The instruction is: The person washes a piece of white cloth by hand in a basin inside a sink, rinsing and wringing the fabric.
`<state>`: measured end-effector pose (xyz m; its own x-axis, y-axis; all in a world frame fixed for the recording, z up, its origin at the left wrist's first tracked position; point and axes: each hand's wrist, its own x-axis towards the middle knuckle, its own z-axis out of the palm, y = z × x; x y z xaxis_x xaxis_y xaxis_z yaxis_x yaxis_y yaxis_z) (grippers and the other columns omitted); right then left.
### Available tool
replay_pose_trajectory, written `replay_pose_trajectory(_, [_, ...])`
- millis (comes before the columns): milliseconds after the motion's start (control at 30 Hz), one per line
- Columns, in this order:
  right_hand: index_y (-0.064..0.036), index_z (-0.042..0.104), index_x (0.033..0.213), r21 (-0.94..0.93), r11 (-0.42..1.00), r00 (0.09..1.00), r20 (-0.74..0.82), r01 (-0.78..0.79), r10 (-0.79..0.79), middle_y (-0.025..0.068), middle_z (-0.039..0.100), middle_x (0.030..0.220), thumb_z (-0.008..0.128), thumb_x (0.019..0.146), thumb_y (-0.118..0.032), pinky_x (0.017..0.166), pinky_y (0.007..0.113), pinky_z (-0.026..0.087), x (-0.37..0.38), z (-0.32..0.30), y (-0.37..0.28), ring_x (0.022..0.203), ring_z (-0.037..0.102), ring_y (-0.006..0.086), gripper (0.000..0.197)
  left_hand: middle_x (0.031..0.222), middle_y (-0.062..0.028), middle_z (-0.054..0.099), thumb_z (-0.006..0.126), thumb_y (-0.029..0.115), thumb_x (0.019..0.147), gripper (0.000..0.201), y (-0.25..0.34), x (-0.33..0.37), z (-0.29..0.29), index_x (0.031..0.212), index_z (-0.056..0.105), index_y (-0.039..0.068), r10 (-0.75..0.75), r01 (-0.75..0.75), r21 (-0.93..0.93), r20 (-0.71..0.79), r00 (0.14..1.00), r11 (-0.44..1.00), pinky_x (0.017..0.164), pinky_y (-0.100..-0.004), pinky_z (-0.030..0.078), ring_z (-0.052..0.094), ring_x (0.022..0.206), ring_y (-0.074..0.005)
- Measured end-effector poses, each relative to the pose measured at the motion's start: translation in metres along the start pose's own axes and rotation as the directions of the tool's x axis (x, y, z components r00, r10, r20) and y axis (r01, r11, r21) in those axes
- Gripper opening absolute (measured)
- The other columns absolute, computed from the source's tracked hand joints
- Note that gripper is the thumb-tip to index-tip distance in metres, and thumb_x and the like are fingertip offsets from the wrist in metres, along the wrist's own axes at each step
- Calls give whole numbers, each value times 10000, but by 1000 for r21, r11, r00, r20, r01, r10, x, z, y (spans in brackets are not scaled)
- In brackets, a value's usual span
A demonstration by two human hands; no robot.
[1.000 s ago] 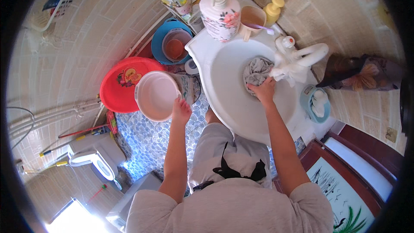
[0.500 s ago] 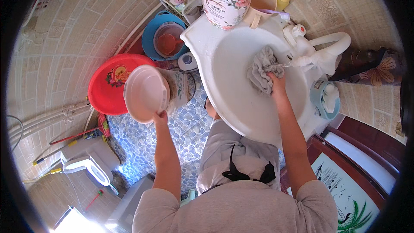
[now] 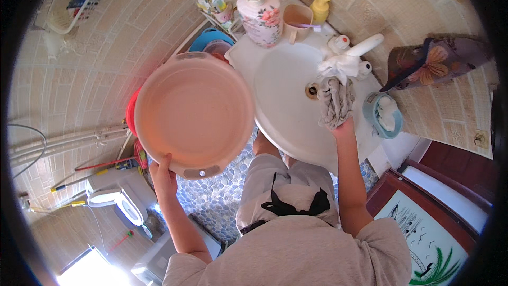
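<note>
Two grips: left, our left hand [image 3: 163, 173] clamps thumb and fingers on the near rim of the peach basin [image 3: 196, 100], best held level; far centre, we can't read print on the floral pump bottle [image 3: 259, 19]; right, our right hand [image 3: 344, 126] clutches a grey cloth [image 3: 336, 99] over the washbasin [image 3: 288, 77], near the mixer tap [image 3: 366, 45], fingers mostly hidden

Basin [image 3: 193, 111], plain peach-pink. Cloth [image 3: 336, 100], grey. Sink [image 3: 283, 98], white. Tap [image 3: 366, 46], white, 1 red dot. Pump bottle [image 3: 258, 20], white, pink flowers. Mug [image 3: 296, 17], beige. Dispenser [image 3: 320, 6], yellow. Patterned fabric [image 3: 450, 63], dark purple, 1 orange-brown flower. Floor [image 3: 203, 198], blue and white pebble pattern. Waist tie [image 3: 317, 204], black. Framed panel [image 3: 399, 243], pale, black drawing, green palm.
</note>
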<state>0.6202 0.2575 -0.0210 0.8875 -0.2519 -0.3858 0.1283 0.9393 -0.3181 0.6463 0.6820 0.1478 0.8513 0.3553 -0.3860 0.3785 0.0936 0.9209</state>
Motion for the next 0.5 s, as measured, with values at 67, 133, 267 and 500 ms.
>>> replay_pose_trajectory(67, [-100,443,1182,56,998,999,-39,28,-26,43,512,1154,394,895,-288,896,324,427,-9,6,-12,1061,491,182,347,888,-102,578,565,111,770,287,9,-3,17,972,512,-85,-35,30,62,81,996,998,659,-253,470,580,763,-162])
replay_pose_trajectory(133, [-97,459,1172,96,995,993,-114,26,-15,53,521,1147,395,893,-296,887,325,437,-18,8,-23,1053,500,187,348,868,-99,585,551,125,780,284,14,-4,34,972,517,-82,-135,90,214,207,969,973,623,-246,466,581,723,-145])
replay_pose_trajectory(267, [-96,475,1165,150,989,999,-45,6,1,65,528,1143,403,889,-307,899,347,429,-28,1,-39,1039,513,211,354,837,-75,590,541,143,786,268,-12,6,77,968,538,-53,-212,77,338,382,899,938,559,-231,449,571,671,-126])
replay_pose_trajectory(500, [-62,475,1159,12,995,979,-177,100,-96,86,545,1111,444,872,-306,876,389,442,-32,9,-28,1010,531,235,377,862,-34,577,494,150,803,285,-93,55,170,1027,522,-23,-262,88,285,660,704,955,573,-214,417,532,701,-86])
